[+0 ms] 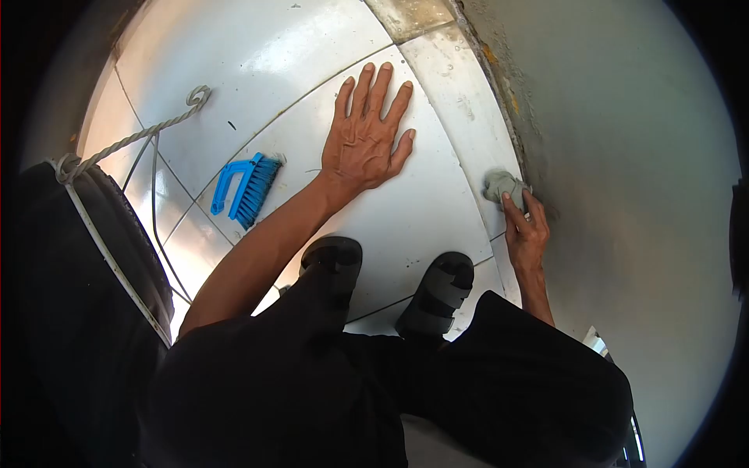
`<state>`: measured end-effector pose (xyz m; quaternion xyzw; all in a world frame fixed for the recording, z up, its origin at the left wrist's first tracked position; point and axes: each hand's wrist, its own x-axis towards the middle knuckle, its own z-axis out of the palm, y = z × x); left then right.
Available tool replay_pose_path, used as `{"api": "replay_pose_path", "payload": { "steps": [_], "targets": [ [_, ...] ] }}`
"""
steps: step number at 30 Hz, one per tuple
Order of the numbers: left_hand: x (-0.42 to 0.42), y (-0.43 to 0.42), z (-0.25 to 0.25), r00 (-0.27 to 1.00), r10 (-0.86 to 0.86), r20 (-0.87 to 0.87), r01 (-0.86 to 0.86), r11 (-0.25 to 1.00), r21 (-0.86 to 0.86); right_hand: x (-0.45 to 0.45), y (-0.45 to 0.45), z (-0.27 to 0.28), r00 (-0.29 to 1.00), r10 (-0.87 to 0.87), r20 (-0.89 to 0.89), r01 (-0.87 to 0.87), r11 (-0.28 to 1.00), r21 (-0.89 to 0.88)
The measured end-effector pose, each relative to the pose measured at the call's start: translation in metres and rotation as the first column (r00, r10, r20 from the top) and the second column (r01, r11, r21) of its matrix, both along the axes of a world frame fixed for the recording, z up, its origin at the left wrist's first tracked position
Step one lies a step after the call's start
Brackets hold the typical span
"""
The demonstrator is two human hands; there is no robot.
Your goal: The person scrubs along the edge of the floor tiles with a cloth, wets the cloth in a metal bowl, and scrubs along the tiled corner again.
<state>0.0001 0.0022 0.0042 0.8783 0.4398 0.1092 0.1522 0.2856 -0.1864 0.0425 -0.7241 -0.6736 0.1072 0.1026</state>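
My left hand (365,140) lies flat on the white tiled floor (421,210), palm down with its fingers spread. Nothing is in it. Over by the wall, my right hand (527,230) pinches a crumpled grey-green cloth (503,186) against the edge tiles, close to where floor and wall meet. To the left of my left forearm rests a blue scrubbing brush (248,189) with a loop handle, its bristles turned toward the right.
A grey wall (624,171) rises along the right, with a rough, stained base. At the left, a twisted rope (148,134) runs from a dark object (70,296). My sandalled feet (437,295) stand on the tiles below my hands. Dirty tiles (409,17) lie at the top.
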Motion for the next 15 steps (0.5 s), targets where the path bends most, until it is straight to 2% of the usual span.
{"api": "replay_pose_path", "payload": {
  "steps": [2,5,10,11,12,13,14,15],
  "targets": [
    [0.002,0.0,0.001,1.0,-0.011,-0.004,0.011,1.0,-0.019,-0.001,-0.004,-0.018,1.0,0.008,-0.008,-0.008,0.999,0.043],
    [0.002,0.0,0.001,1.0,-0.016,-0.017,0.015,1.0,-0.022,-0.015,0.046,-0.035,0.997,0.073,-0.031,-0.068,0.988,0.137],
    [0.002,0.001,0.002,0.999,-0.021,-0.039,0.019,0.999,-0.028,-0.061,0.205,-0.06,0.982,0.187,0.003,-0.178,0.927,0.33],
    [0.002,0.0,0.003,0.999,-0.022,-0.048,0.021,1.0,-0.022,-0.072,0.236,-0.057,0.982,0.189,-0.017,-0.177,0.943,0.281],
    [0.002,0.0,0.004,0.999,-0.019,-0.033,0.018,0.999,-0.028,-0.082,0.264,-0.051,0.989,0.144,-0.033,-0.134,0.968,0.211],
    [0.002,0.001,0.004,1.0,-0.015,-0.016,0.015,0.999,-0.028,-0.093,0.292,-0.065,0.98,-0.021,-0.198,0.061,0.979,0.195],
    [0.002,0.001,0.005,1.0,-0.015,-0.027,0.015,1.0,-0.012,-0.099,0.31,-0.073,0.916,-0.184,-0.356,0.25,0.957,0.149],
    [0.002,0.002,0.006,0.999,-0.019,-0.031,0.02,1.0,0.006,-0.101,0.316,-0.052,0.914,-0.182,-0.363,0.255,0.953,0.165]
  ]
}}
